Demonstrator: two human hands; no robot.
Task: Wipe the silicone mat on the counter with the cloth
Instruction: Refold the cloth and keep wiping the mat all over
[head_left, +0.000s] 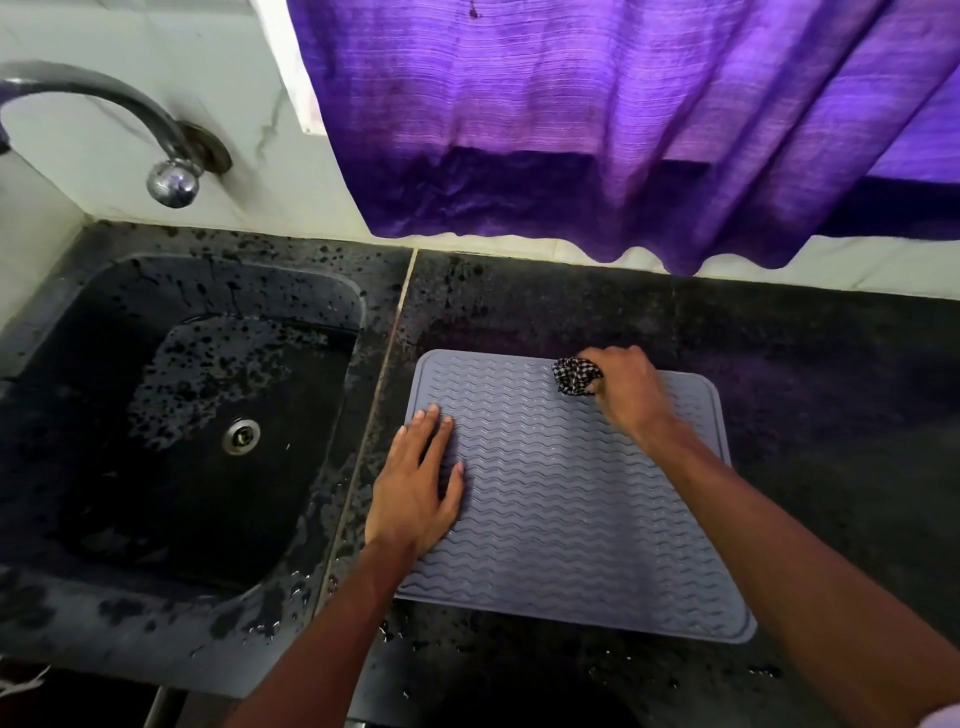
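Observation:
A grey silicone mat with wavy ridges lies flat on the dark counter, just right of the sink. My left hand rests flat on the mat's left edge, fingers straight and spread. My right hand grips a bunched black-and-white checked cloth and holds it against the mat near its far edge. Most of the cloth is hidden inside the fist.
A dark stone sink with a metal drain sits to the left, wet with droplets. A chrome tap comes out of the wall above it. A purple curtain hangs behind the counter.

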